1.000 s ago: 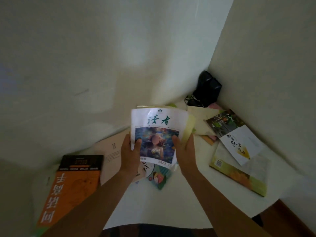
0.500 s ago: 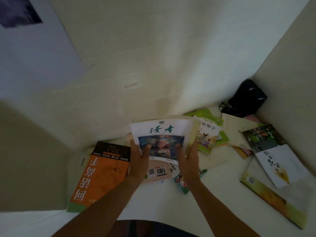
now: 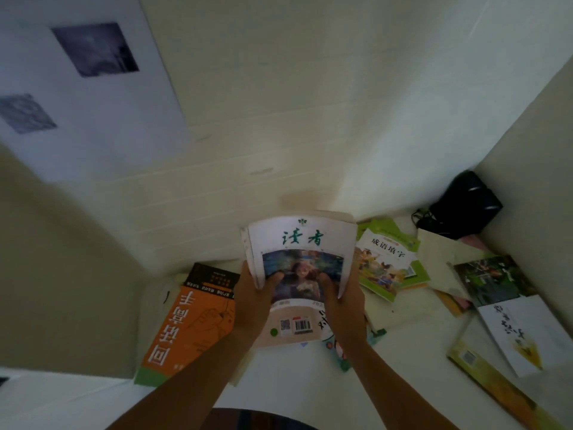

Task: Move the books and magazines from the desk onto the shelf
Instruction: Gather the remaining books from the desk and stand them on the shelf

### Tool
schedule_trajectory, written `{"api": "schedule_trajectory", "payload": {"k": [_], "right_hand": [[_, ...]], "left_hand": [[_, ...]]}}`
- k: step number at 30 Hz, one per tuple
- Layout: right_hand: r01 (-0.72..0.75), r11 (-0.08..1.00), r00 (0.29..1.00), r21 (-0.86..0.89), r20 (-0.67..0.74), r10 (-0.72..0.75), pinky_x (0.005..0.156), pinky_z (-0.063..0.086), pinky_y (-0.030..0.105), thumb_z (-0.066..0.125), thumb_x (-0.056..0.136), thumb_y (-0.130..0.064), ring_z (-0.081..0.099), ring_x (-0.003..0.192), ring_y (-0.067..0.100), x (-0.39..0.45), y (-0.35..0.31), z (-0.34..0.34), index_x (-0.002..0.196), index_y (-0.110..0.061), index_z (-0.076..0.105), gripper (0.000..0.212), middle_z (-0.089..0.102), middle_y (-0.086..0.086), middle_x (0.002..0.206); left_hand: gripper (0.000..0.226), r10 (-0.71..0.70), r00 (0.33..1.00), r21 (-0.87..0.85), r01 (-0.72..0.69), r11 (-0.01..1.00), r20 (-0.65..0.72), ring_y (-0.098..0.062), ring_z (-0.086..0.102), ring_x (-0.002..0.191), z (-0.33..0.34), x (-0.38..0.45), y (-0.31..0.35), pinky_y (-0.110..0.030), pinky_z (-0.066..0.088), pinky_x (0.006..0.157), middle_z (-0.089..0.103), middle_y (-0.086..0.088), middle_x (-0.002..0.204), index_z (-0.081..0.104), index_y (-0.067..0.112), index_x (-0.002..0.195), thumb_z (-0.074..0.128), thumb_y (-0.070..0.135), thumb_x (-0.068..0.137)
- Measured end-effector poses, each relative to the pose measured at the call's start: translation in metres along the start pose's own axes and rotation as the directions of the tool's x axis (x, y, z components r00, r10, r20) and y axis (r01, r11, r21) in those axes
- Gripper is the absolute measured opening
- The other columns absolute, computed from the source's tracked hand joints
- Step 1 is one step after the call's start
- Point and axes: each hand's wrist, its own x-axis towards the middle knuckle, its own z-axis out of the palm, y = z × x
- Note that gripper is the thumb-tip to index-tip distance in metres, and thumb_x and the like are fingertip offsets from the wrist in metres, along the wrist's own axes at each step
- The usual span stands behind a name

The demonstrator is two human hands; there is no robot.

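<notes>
- Holding the Duzhe magazine (image 3: 302,252) up off the desk (image 3: 412,333), I have my left hand (image 3: 252,302) on its lower left corner and my right hand (image 3: 344,301) on its lower right corner, both thumbs pressed on the cover picture, fingers curled behind.
- There looks to be more than one volume in this grip; page edges show behind the cover.
- Its long axis runs up and away from me, title edge toward the back wall (image 3: 310,119); both hands share it evenly, neither nearer.
- No shelf is in view, so I cannot tell which way the carry goes.
- Just under my wrists lies a book with a barcode (image 3: 294,325), still flat on the desk.
- The orange book (image 3: 189,324) sits at the desk's left edge, the green children's book (image 3: 386,262) just right of my right hand.
- More books (image 3: 508,321) are spread toward the right edge; a black speaker (image 3: 463,204) fills the back right corner.
- Nothing blocks lifting straight up, I judge.
</notes>
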Motion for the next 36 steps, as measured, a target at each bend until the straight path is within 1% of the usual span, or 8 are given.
{"api": "schedule_trajectory", "payload": {"k": [4, 9, 13, 17, 21, 24, 27, 36], "right_hand": [[0.042, 0.999, 0.999, 0.02, 0.002, -0.042, 0.07, 0.063, 0.033, 0.069, 0.089, -0.046, 0.071, 0.097, 0.016, -0.023, -0.026, 0.014, 0.14, -0.018, 0.042, 0.063, 0.067, 0.002, 0.113], [0.159, 0.985, 0.987, 0.067, -0.048, -0.156, 0.054, 0.048, 0.008, 0.072, 0.09, -0.012, 0.064, 0.076, -0.009, -0.086, -0.095, 0.035, 0.111, -0.027, 0.047, 0.036, 0.059, -0.017, 0.088], [0.262, 0.956, 0.965, 0.133, -0.058, -0.256, 0.053, 0.056, 0.021, 0.072, 0.09, -0.012, 0.066, 0.076, -0.002, -0.161, -0.142, 0.062, 0.1, -0.039, 0.047, 0.039, 0.062, -0.013, 0.088], [0.314, 0.927, 0.947, 0.205, -0.005, -0.32, 0.062, 0.06, 0.043, 0.072, 0.09, -0.015, 0.068, 0.081, 0.009, -0.244, -0.185, 0.101, 0.11, -0.027, 0.048, 0.033, 0.062, -0.004, 0.093], [0.414, 0.874, 0.898, 0.254, 0.039, -0.437, 0.079, 0.055, 0.024, 0.071, 0.09, -0.014, 0.061, 0.095, 0.001, -0.322, -0.24, 0.15, 0.116, -0.028, 0.044, 0.039, 0.056, -0.007, 0.099], [0.452, 0.852, 0.862, 0.266, 0.114, -0.493, 0.06, 0.045, 0.018, 0.07, 0.091, -0.016, 0.057, 0.074, -0.001, -0.371, -0.282, 0.185, 0.097, -0.034, 0.043, 0.034, 0.054, -0.007, 0.083], [0.469, 0.825, 0.825, 0.316, 0.177, -0.537, 0.057, 0.042, 0.008, 0.069, 0.092, -0.023, 0.059, 0.072, -0.007, -0.4, -0.322, 0.22, 0.101, -0.026, 0.045, 0.025, 0.056, -0.01, 0.081], [0.515, 0.81, 0.746, 0.281, 0.318, -0.585, 0.066, 0.042, 0.005, 0.065, 0.095, -0.021, 0.064, 0.092, 0.016, -0.344, -0.423, 0.334, 0.117, -0.013, 0.052, 0.027, 0.064, 0.003, 0.106]], "left_hand": [[0.052, 0.099, 0.99, -0.035, -0.103, 0.994, -0.099, -0.018, 0.072, 0.106, -0.034, -0.032, 0.027, -0.046, 0.063, 0.077, 0.069, 0.005, 0.12, 0.051, 0.041, 0.129, 0.073, 0.053, 0.084], [0.044, 0.272, 0.937, -0.056, -0.291, 0.955, -0.22, -0.007, 0.07, 0.103, -0.097, -0.092, 0.067, -0.023, 0.06, 0.073, 0.068, 0.004, 0.116, 0.051, 0.015, 0.134, 0.068, 0.019, 0.094], [0.039, 0.383, 0.888, -0.013, -0.399, 0.917, -0.253, -0.004, 0.069, 0.104, -0.177, -0.151, 0.092, -0.022, 0.059, 0.079, 0.069, 0.016, 0.112, 0.053, 0.02, 0.132, 0.066, 0.026, 0.095], [0.043, 0.426, 0.836, 0.008, -0.451, 0.892, -0.346, -0.005, 0.067, 0.107, -0.27, -0.21, 0.11, -0.022, 0.058, 0.083, 0.068, 0.006, 0.116, 0.051, 0.026, 0.132, 0.066, 0.011, 0.095], [0.045, 0.434, 0.777, 0.05, -0.465, 0.884, -0.455, -0.009, 0.065, 0.114, -0.367, -0.255, 0.129, -0.029, 0.057, 0.092, 0.068, 0.012, 0.118, 0.05, 0.027, 0.133, 0.065, 0.018, 0.092], [0.047, 0.402, 0.733, 0.057, -0.447, 0.893, -0.549, -0.003, 0.064, 0.115, -0.433, -0.274, 0.139, -0.032, 0.056, 0.098, 0.067, 0.01, 0.124, 0.049, 0.039, 0.132, 0.064, 0.015, 0.094], [0.041, 0.376, 0.686, 0.069, -0.43, 0.9, -0.623, -0.017, 0.069, 0.109, -0.487, -0.283, 0.147, -0.048, 0.06, 0.089, 0.069, -0.001, 0.12, 0.052, 0.037, 0.131, 0.064, 0.021, 0.096], [0.037, 0.401, 0.518, 0.189, -0.414, 0.89, -0.756, -0.023, 0.07, 0.1, -0.549, -0.231, 0.19, -0.048, 0.061, 0.083, 0.069, -0.007, 0.108, 0.049, 0.009, 0.128, 0.06, 0.031, 0.1]]}}
